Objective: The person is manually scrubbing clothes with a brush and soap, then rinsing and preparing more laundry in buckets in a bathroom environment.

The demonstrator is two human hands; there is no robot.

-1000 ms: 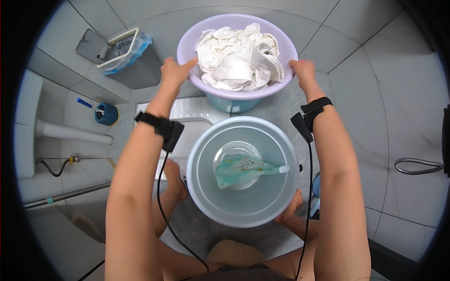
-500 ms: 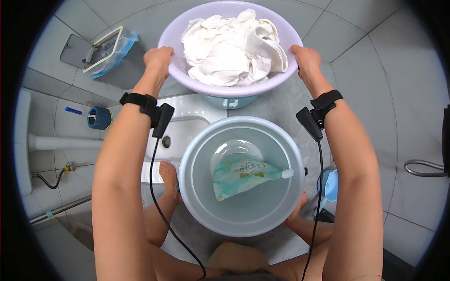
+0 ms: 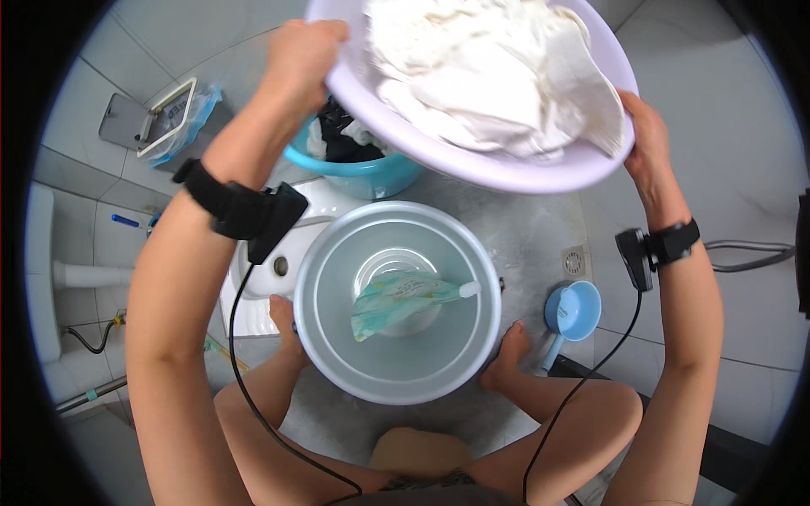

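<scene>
My left hand [image 3: 305,61] grips the left rim of a lilac plastic basin [image 3: 498,175]. On its opposite side, my right hand [image 3: 648,135] is closed round the rim. The basin is lifted and tilted, and bunched white cloth [image 3: 481,80] fills it; the top is cut off by the frame edge. Below and to the left of it stands a turquoise basin [image 3: 354,175] with black and white cloth inside, partly covered from view. Nearer, between my feet, a large grey-blue bucket [image 3: 308,337] holds a green soft pouch [image 3: 396,299] with a white cap.
A white squat toilet [image 3: 261,291] lies left of the bucket. To the right, a light-blue dipper [image 3: 580,312] sits near a floor drain [image 3: 574,260]. A lined trash bin [image 3: 181,126] stands far left by the wall. Cables run from both wrist straps.
My hands have raised the lilac basin and swung it to the right, tilting it. The turquoise basin beneath now shows its cloth. The dipper and floor drain have come into fuller view.
</scene>
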